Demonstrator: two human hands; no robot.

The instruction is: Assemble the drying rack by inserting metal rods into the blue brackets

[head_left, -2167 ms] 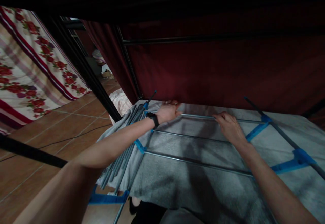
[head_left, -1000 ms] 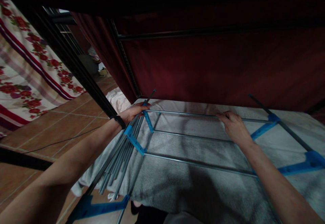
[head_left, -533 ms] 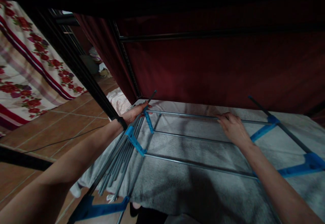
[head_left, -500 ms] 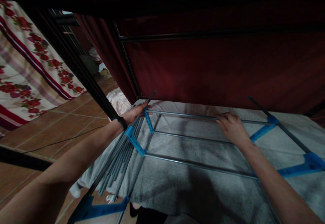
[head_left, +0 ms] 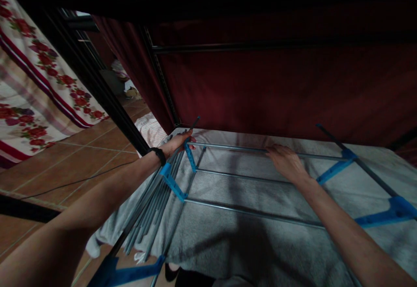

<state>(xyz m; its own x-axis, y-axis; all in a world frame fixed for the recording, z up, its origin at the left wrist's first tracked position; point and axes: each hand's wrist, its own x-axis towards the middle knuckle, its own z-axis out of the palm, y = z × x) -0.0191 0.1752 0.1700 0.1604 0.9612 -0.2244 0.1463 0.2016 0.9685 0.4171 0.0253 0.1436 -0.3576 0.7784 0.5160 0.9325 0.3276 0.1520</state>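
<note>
A frame of grey metal tubes joined by blue plastic brackets lies over the grey blanket. At its far left corner, my left hand is closed around the corner beside a blue bracket, thumb on top. My right hand grips the farthest crossbar right of its middle, fingers curled over it. Two more crossbars, a middle one and a near one, run roughly parallel. Another blue bracket joins the right side tube, just beyond my right hand.
Several loose grey tubes lie bundled beneath the frame's left side on the blanket. A black metal post stands at left, with a dark red curtain behind. Tiled floor and a floral cloth show further left.
My right hand has slid a little to the left along the far crossbar. My left hand stays at the corner, its fingers drawn in slightly more.
</note>
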